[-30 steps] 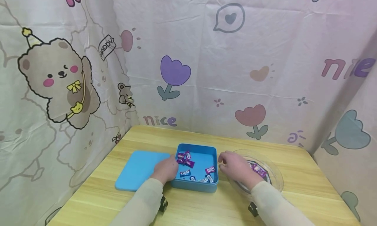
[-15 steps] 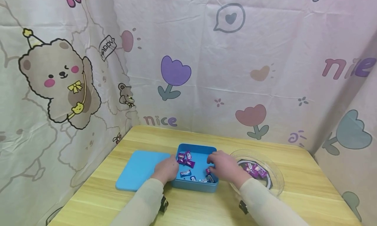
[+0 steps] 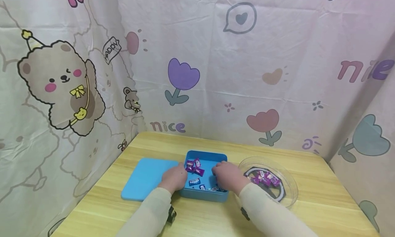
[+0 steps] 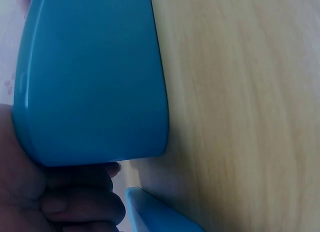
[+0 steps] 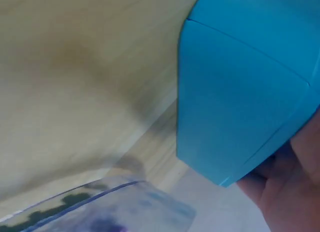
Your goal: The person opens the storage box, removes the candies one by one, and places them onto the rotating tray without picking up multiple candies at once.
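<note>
My left hand (image 3: 175,177) holds the left wall of a blue open-topped box (image 3: 203,195). In the left wrist view its thumb lies along the rim and its fingers curl beside the wall. My right hand (image 3: 229,177) reaches over the right wall into the box, with the fingertips hidden; I cannot tell whether they grip a candy. Several purple-wrapped candies (image 3: 197,171) lie in the box's left back corner. A blue-wrapped candy (image 3: 194,182) sits nearer the front, with more along the front wall, partly covered by the right hand.
Left of the box lies a flat blue lid (image 3: 145,178), partly behind the left hand. A round clear plastic dish (image 3: 292,189) on the right holds several purple-wrapped candies (image 3: 267,178). The wooden table (image 3: 197,220) meets a printed curtain (image 3: 216,103) behind.
My right hand has moved left from over the clear dish into the box, covering the pink candy by its right wall. More candies in the dish show. My left hand stays put.
</note>
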Tool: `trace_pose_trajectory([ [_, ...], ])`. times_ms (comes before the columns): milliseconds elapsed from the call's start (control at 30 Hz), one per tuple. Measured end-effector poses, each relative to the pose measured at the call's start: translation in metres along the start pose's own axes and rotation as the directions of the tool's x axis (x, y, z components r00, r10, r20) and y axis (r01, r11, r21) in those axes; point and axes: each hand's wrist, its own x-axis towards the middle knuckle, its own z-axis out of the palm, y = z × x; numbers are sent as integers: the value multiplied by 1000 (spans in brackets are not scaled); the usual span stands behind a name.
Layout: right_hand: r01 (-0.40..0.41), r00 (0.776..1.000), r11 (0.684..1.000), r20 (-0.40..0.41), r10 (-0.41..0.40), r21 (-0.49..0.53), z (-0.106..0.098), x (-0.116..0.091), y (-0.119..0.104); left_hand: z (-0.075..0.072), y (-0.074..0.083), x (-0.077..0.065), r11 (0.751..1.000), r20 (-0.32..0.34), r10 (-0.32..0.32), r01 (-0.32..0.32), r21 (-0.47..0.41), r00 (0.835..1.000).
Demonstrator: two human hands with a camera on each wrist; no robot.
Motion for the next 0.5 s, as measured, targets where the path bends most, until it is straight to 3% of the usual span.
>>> trace_pose_trajectory([
  [167,7,999,997,43,-4,-82,3,5,-6,1,1,1,1000,2,-5,5,4,1000],
  [500,18,999,993,48,-13,-119,9,10,-10,1,1,0,1000,8,-10,10,3,1000],
])
